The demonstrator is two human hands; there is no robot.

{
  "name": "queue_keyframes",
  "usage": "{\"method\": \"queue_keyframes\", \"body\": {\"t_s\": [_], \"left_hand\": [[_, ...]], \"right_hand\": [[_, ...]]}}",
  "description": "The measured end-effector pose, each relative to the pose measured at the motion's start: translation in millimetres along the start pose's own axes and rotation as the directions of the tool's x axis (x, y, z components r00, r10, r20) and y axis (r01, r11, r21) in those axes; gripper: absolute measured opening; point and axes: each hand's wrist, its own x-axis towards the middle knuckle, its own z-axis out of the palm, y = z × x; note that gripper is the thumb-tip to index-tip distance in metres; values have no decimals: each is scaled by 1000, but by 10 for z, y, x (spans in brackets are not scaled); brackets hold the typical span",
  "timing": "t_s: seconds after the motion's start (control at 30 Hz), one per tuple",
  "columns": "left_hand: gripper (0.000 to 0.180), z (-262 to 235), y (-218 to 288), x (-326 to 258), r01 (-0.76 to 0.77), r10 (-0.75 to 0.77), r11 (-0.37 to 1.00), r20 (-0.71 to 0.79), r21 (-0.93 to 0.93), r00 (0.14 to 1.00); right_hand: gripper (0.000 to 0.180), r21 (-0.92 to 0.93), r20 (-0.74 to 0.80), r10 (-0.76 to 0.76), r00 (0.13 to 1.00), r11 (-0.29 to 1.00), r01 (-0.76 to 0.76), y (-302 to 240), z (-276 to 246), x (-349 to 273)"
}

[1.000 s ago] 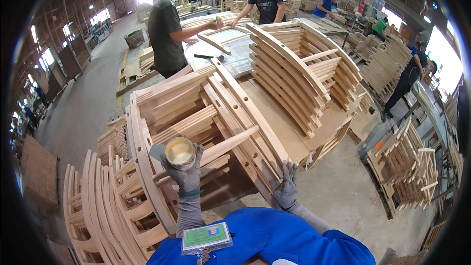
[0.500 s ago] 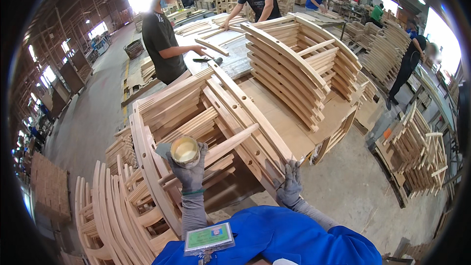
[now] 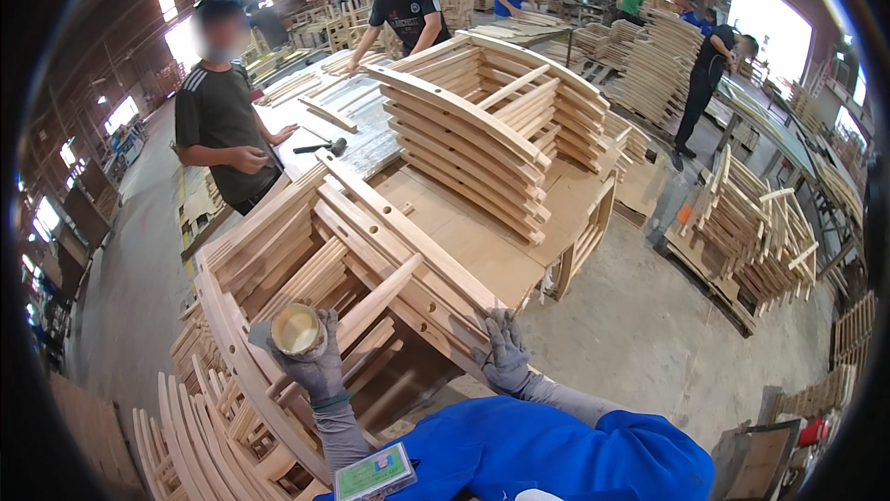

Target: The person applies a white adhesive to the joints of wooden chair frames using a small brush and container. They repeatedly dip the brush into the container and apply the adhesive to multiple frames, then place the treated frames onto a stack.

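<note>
My left hand (image 3: 318, 373), in a grey glove, is closed around a small round cup (image 3: 299, 331) of pale, creamy stuff. A flat grey piece (image 3: 260, 334) sticks out beside the cup; what it is I cannot make out. The cup is above a stack of light wooden frames (image 3: 371, 223), with curved side rails, round crossbars and drilled holes. Also gloved, my right hand (image 3: 505, 353) lies with stretched fingers on the near right end of the top rail, holding nothing.
Beyond are a tall stack of curved slatted frames (image 3: 464, 130) on cardboard and a table (image 3: 371, 144) with a hammer (image 3: 322, 146). Two people (image 3: 225, 112) stand at that table. More curved parts (image 3: 199, 427) are at lower left; a loaded pallet (image 3: 742, 232) is at right.
My view has swung right, so the scene sits further left. The person at the left has drawn a hand back from near the hammer. Both my hands keep their places on and over the frames.
</note>
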Motion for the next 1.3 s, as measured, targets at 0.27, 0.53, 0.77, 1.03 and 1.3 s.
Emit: {"method": "queue_keyframes", "body": {"t_s": [0.27,0.53,0.77,1.03,1.3], "left_hand": [[59,-5,62,-57,7,-7,999,-9,39,1000],[52,115,-87,-334,137,-140,990,-65,-39,988],[52,112,-120,-500,197,-200,979,-78,-51,977],[57,141,-36,-591,171,-175,982,-45,-83,984],[53,246,-56,-642,216,-211,973,64,-85,975]], "right_hand": [[67,-29,24,29,999,999,-29,-51,-30,1],[65,-18,-3,28,1000,999,-28,-48,-53,33],[64,17,24,24,999,1000,-24,-60,-79,43],[67,67,-35,26,999,997,-24,-14,-58,15],[69,65,-1,59,998,996,-59,-55,-124,29]]}}
